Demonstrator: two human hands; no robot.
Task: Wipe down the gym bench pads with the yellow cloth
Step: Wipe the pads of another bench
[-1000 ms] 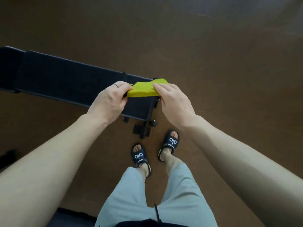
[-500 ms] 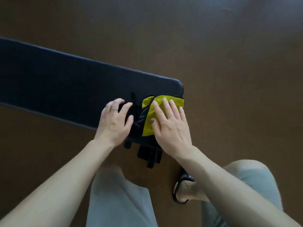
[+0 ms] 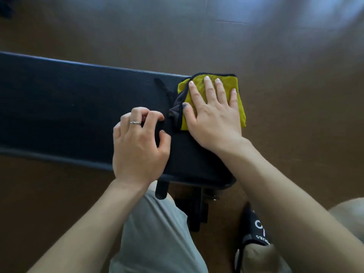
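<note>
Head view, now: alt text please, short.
A person's right hand presses a yellow cloth flat on the end of a black bench pad. The left hand, fingers curled, rests on the pad beside it, above a brown floor.

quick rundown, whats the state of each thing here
yellow cloth: folded, flat on the bench end, overhanging its edge
right hand: fingers straight, pressing the cloth
left hand: fingers curled above the pad, holding nothing
bench pad: level
</note>
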